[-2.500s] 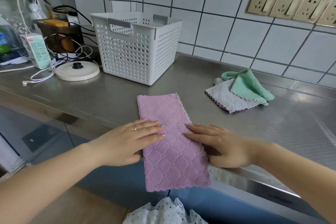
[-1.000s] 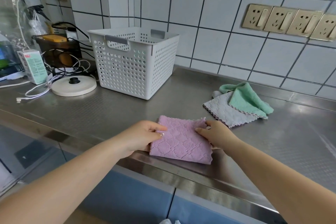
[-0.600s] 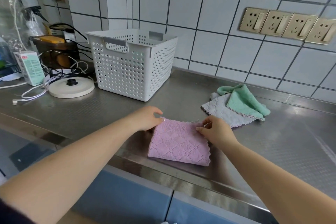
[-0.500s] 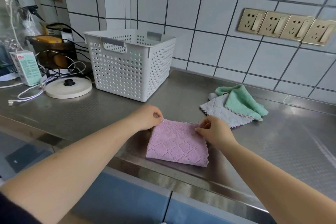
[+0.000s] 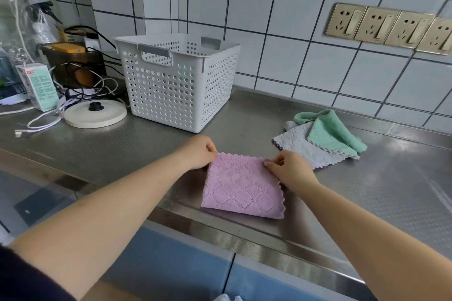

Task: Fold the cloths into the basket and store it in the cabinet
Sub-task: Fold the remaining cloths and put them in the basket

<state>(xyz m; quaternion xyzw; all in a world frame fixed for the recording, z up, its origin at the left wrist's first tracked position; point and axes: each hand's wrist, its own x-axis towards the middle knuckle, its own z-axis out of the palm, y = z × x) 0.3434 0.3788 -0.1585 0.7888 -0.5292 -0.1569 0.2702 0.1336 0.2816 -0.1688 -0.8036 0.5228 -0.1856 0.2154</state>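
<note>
A pink quilted cloth (image 5: pixel 242 189) lies folded into a square near the front edge of the steel counter (image 5: pixel 122 151). My left hand (image 5: pixel 198 151) pinches its far left corner. Its far right corner is pinched by my right hand (image 5: pixel 291 170). Behind and to the left stands a white perforated basket (image 5: pixel 176 85), upright, its inside mostly hidden. To the right lie a grey cloth (image 5: pixel 308 148) and a green cloth (image 5: pixel 330 132), the green one partly on top of the grey.
A round white kettle base (image 5: pixel 95 113), white cables, a small green carton (image 5: pixel 40 85) and a dark box with a yellow item crowd the counter's left end. Gold wall sockets (image 5: pixel 389 25) sit on the tiled wall. Blue cabinet fronts (image 5: pixel 171 266) run below the counter.
The long pink strip, then hanging over the counter edge, has been folded in half away from me into a square. Both hands went from pressing flat on it to pinching its far corners.
</note>
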